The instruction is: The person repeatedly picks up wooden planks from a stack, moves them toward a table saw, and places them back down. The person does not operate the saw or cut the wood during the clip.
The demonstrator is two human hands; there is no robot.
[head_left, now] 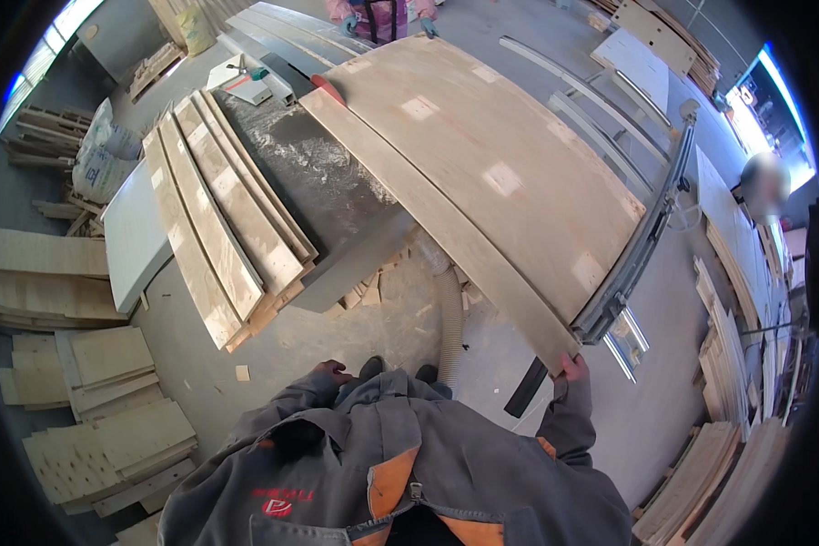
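A long narrow plywood strip (464,246) lies along the left edge of a wide plywood sheet (510,150) on the saw table. At the strip's near right end, my right hand (571,366) grips the corner, with the thumb side showing on top. My left hand (335,369) hangs low in front of my body, its fingers loosely apart and holding nothing. A red blade guard (328,88) stands by the far end of the strip. Across the sheet, a co-worker's gloved hand (429,28) touches its far edge.
Several cut plywood strips (209,214) are stacked left of the dusty dark saw table (305,150). A metal fence rail (642,232) borders the sheet's right side. A ribbed hose (450,314) and wood scraps lie below. Board piles (114,446) line the left; more boards (687,482) are at right.
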